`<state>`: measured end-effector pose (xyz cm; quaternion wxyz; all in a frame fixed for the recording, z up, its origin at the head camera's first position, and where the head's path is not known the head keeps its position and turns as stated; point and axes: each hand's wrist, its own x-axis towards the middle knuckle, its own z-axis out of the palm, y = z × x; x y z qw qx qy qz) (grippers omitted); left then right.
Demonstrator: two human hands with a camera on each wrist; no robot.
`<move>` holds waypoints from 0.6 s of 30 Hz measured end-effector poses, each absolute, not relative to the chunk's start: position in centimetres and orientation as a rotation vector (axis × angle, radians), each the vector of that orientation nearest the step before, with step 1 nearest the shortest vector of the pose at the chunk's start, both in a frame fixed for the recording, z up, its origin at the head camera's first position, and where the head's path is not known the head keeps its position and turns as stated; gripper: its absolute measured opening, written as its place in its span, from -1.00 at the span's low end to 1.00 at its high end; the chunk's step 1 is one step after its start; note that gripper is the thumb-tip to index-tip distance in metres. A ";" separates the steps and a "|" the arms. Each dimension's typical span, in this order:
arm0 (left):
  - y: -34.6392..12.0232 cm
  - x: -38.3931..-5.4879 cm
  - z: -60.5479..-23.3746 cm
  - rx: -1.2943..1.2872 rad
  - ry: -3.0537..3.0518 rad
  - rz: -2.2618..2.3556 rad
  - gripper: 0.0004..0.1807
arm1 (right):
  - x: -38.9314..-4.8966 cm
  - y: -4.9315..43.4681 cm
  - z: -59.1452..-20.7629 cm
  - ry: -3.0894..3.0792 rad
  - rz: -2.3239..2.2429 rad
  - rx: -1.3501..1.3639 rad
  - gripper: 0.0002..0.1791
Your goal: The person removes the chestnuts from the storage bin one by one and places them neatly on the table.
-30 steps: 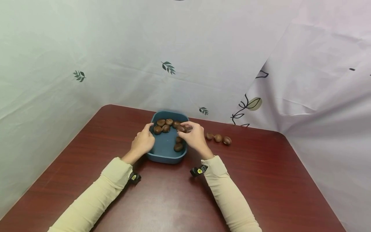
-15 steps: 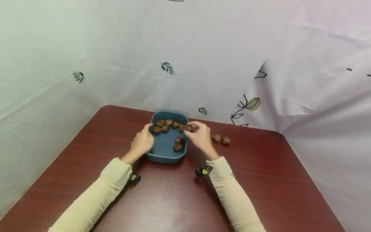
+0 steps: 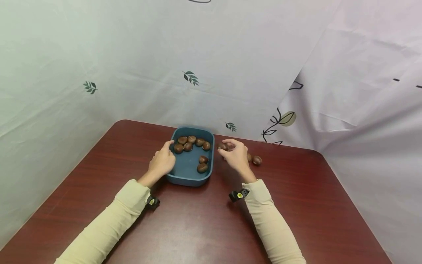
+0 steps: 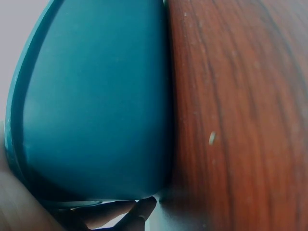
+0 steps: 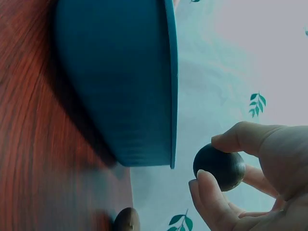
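My left hand (image 3: 161, 161) grips the left wall of a blue rectangular box (image 3: 188, 182), with the thumb at the rim. Seen from the left wrist, the box's outer wall (image 4: 96, 106) fills much of the view, and fingers (image 4: 139, 214) curl round its end. Several shiny brown chestnuts (image 3: 188, 146) lie inside, along the far side and the right wall. Just right of the box, my right hand (image 3: 236, 156) pinches a chestnut (image 3: 222, 146) between thumb and fingers. In the right wrist view this chestnut (image 5: 219, 167) is held above the tabletop, apart from the box.
On the dark red wooden table (image 3: 184, 227), a chestnut (image 3: 257, 160) lies right of my right hand, with another (image 3: 249, 157) partly hidden behind that hand. A pale cloth (image 3: 148, 66) with leaf prints hangs behind the table's far edge.
My right hand has moved right, from over the box to outside its right wall, carrying the chestnut. It now covers part of the chestnut row on the table. My left hand has stayed put.
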<state>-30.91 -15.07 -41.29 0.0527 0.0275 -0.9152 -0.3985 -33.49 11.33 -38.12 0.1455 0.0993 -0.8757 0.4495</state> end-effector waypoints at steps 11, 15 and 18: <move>-15.1 -30.9 -41.2 0.087 -2.783 -1.221 -0.42 | -33.6 12.6 -38.9 -2.564 1.256 0.255 -0.64; -15.1 -30.9 -41.3 0.091 -2.784 -1.221 -0.42 | -33.7 12.9 -39.0 -2.580 1.244 0.250 -0.64; -15.0 -30.9 -41.2 0.090 -2.782 -1.221 -0.42 | -33.7 13.2 -39.1 -2.589 1.231 0.246 -0.64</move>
